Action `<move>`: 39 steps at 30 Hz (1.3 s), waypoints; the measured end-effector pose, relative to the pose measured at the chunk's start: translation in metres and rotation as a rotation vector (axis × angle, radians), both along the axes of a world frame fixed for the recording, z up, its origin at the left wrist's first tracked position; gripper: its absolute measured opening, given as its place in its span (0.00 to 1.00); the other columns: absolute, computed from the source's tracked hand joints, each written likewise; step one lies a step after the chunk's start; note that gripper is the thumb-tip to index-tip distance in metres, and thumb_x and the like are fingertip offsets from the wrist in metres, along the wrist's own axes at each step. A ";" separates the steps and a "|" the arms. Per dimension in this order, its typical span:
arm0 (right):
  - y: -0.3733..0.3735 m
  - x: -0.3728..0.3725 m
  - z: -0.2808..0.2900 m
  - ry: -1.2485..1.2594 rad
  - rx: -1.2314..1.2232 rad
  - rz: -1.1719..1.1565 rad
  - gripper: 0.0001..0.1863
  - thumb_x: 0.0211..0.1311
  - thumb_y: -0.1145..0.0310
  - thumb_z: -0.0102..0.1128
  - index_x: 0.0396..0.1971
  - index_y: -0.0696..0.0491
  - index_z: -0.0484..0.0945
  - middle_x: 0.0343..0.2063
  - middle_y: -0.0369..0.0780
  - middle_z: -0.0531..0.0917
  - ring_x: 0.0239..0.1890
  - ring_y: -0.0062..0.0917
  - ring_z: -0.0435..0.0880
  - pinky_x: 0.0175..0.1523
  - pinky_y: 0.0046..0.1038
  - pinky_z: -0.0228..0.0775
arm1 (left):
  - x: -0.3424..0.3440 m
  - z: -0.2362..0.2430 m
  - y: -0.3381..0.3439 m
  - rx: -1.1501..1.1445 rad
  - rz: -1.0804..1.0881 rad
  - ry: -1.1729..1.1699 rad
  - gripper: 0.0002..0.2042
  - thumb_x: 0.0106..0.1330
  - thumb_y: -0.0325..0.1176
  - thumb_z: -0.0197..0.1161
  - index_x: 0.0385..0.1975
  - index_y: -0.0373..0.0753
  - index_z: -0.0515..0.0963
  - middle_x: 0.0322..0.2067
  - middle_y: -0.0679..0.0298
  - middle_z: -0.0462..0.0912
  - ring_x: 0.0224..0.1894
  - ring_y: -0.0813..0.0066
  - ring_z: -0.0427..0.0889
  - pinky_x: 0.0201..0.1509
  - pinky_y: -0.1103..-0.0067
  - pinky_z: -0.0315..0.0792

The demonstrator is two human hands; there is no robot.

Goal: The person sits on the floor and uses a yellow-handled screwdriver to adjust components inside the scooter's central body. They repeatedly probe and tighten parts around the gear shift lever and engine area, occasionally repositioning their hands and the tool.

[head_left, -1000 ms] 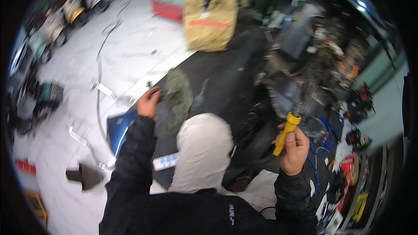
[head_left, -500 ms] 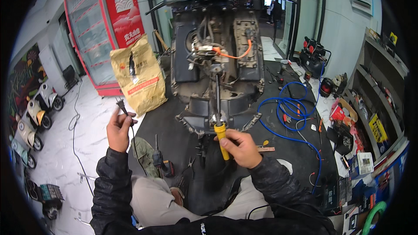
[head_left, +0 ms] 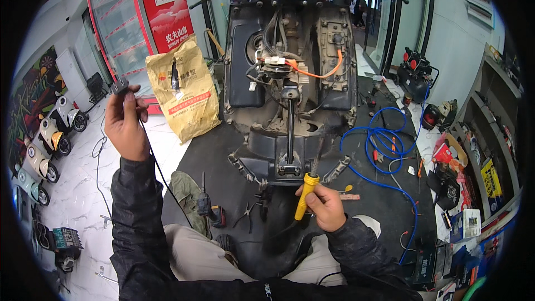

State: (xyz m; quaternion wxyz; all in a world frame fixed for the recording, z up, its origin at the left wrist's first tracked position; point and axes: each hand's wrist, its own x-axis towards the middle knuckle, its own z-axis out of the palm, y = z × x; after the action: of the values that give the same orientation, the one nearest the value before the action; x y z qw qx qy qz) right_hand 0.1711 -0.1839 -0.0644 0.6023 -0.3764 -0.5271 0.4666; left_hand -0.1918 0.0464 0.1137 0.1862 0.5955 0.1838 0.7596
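My left hand, raised at the left, grips a black plug with a cord hanging down from it. My right hand holds a yellow-handled tool, like a soldering iron, with its metal end pointing up. Beyond it is the exposed underside of a dark vehicle body, with wiring and an orange cable. Near my legs on the black mat lie a cordless drill, pliers and a crumpled olive cloth.
A red glass-door fridge stands behind a paper sack. Several scooters line the left. At the right are a coiled blue hose, a compressor and cluttered shelving. A distant person shows past the doorway.
The view has swung round from a second ago to face the vehicle squarely. My left hand with the plug has risen leftward; the yellow tool has moved slightly right and down.
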 end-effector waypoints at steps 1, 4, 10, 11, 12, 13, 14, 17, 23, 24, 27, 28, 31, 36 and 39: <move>0.001 0.002 -0.001 0.004 -0.012 -0.002 0.21 0.84 0.55 0.60 0.54 0.60 0.83 0.38 0.31 0.82 0.34 0.11 0.74 0.41 0.18 0.67 | 0.002 0.005 0.007 -0.037 0.016 -0.034 0.15 0.83 0.27 0.59 0.64 0.29 0.77 0.51 0.57 0.88 0.35 0.82 0.81 0.35 0.83 0.72; 0.002 0.008 -0.003 0.045 -0.033 -0.056 0.23 0.84 0.52 0.57 0.53 0.60 0.81 0.34 0.32 0.80 0.31 0.12 0.73 0.38 0.18 0.65 | 0.013 0.023 0.035 0.029 0.082 -0.056 0.14 0.82 0.28 0.61 0.62 0.31 0.79 0.48 0.62 0.88 0.31 0.87 0.74 0.32 0.85 0.66; 0.007 0.015 -0.005 0.221 0.076 -0.205 0.30 0.80 0.43 0.59 0.51 0.60 0.75 0.31 0.39 0.78 0.28 0.19 0.71 0.36 0.23 0.65 | 0.023 0.090 0.075 0.373 0.299 0.076 0.14 0.80 0.27 0.63 0.60 0.28 0.81 0.44 0.63 0.92 0.31 0.88 0.77 0.33 0.86 0.72; 0.007 0.017 -0.003 0.284 0.105 -0.163 0.28 0.82 0.44 0.58 0.51 0.59 0.74 0.33 0.37 0.76 0.28 0.19 0.70 0.36 0.24 0.65 | 0.024 0.104 0.078 0.422 0.358 0.107 0.13 0.80 0.28 0.64 0.58 0.29 0.82 0.43 0.63 0.92 0.32 0.88 0.79 0.35 0.86 0.74; 0.006 0.020 -0.001 0.361 0.132 -0.157 0.26 0.82 0.47 0.57 0.52 0.59 0.74 0.36 0.39 0.77 0.30 0.20 0.72 0.37 0.24 0.67 | 0.024 0.121 0.081 0.532 0.449 0.145 0.13 0.80 0.29 0.65 0.57 0.30 0.83 0.43 0.64 0.92 0.34 0.88 0.82 0.37 0.86 0.75; 0.006 0.024 0.001 0.439 0.170 -0.147 0.24 0.83 0.49 0.56 0.53 0.59 0.75 0.38 0.40 0.79 0.32 0.20 0.74 0.39 0.24 0.68 | 0.022 0.138 0.082 0.536 0.566 0.153 0.12 0.79 0.29 0.65 0.57 0.31 0.84 0.42 0.65 0.93 0.37 0.89 0.84 0.39 0.86 0.77; 0.007 0.028 0.003 0.472 0.194 -0.169 0.24 0.84 0.48 0.56 0.51 0.58 0.75 0.37 0.39 0.76 0.32 0.22 0.74 0.38 0.27 0.69 | 0.022 0.150 0.084 0.547 0.611 0.125 0.13 0.78 0.34 0.69 0.55 0.34 0.88 0.43 0.66 0.93 0.41 0.87 0.87 0.46 0.87 0.78; 0.005 0.038 0.009 0.494 0.220 -0.204 0.24 0.85 0.48 0.54 0.49 0.58 0.74 0.41 0.39 0.74 0.34 0.26 0.75 0.37 0.29 0.68 | 0.011 0.185 0.088 0.629 0.463 0.248 0.14 0.79 0.20 0.54 0.59 0.22 0.77 0.51 0.43 0.87 0.50 0.55 0.87 0.59 0.68 0.79; -0.003 0.049 0.024 0.364 0.181 -0.135 0.30 0.80 0.40 0.56 0.46 0.58 0.73 0.37 0.38 0.72 0.32 0.24 0.74 0.37 0.27 0.65 | -0.073 0.177 0.082 0.875 1.110 0.791 0.14 0.80 0.29 0.66 0.62 0.45 0.85 0.52 0.62 0.92 0.50 0.67 0.93 0.52 0.75 0.85; -0.003 0.052 0.028 0.356 0.184 -0.137 0.30 0.80 0.40 0.56 0.45 0.57 0.73 0.37 0.37 0.72 0.32 0.23 0.74 0.37 0.26 0.65 | -0.092 0.172 0.082 0.902 1.090 0.889 0.15 0.80 0.28 0.65 0.62 0.45 0.84 0.54 0.60 0.91 0.51 0.66 0.92 0.52 0.74 0.85; 0.000 0.063 0.042 0.324 0.227 -0.180 0.31 0.82 0.38 0.52 0.46 0.57 0.72 0.35 0.36 0.70 0.33 0.23 0.73 0.36 0.25 0.65 | -0.149 0.144 0.081 0.770 1.155 1.130 0.15 0.80 0.25 0.63 0.63 0.41 0.82 0.55 0.56 0.89 0.52 0.62 0.91 0.52 0.72 0.84; 0.000 0.065 0.045 0.305 0.254 -0.189 0.31 0.82 0.38 0.52 0.46 0.57 0.72 0.35 0.37 0.70 0.33 0.23 0.73 0.37 0.25 0.65 | -0.167 0.128 0.081 0.610 1.056 1.103 0.16 0.79 0.24 0.63 0.63 0.40 0.82 0.54 0.54 0.89 0.52 0.60 0.91 0.53 0.72 0.83; 0.003 0.063 0.045 0.351 0.294 -0.170 0.29 0.84 0.41 0.50 0.48 0.58 0.71 0.38 0.40 0.72 0.34 0.27 0.76 0.38 0.27 0.68 | -0.220 0.056 0.074 0.400 0.982 1.028 0.16 0.79 0.22 0.61 0.63 0.36 0.81 0.53 0.50 0.89 0.51 0.55 0.90 0.55 0.71 0.81; 0.012 0.057 0.024 0.265 0.203 -0.275 0.27 0.85 0.47 0.53 0.57 0.60 0.72 0.37 0.44 0.79 0.35 0.31 0.81 0.43 0.31 0.77 | -0.281 -0.091 0.047 -0.274 0.842 1.327 0.15 0.75 0.20 0.59 0.58 0.32 0.82 0.47 0.49 0.90 0.48 0.52 0.90 0.55 0.68 0.81; 0.010 0.061 0.016 0.167 0.128 -0.370 0.29 0.85 0.46 0.53 0.59 0.63 0.73 0.33 0.41 0.78 0.32 0.25 0.78 0.40 0.27 0.73 | -0.292 -0.165 0.034 -0.740 0.573 1.356 0.13 0.71 0.16 0.60 0.51 0.31 0.84 0.38 0.50 0.91 0.41 0.58 0.91 0.49 0.70 0.82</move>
State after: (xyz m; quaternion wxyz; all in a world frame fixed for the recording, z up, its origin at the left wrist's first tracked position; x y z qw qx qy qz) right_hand 0.2324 -0.1735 -0.0481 0.7420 -0.3875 -0.4260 0.3432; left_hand -0.4843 0.0805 -0.0515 0.0179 0.7550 0.6397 0.1432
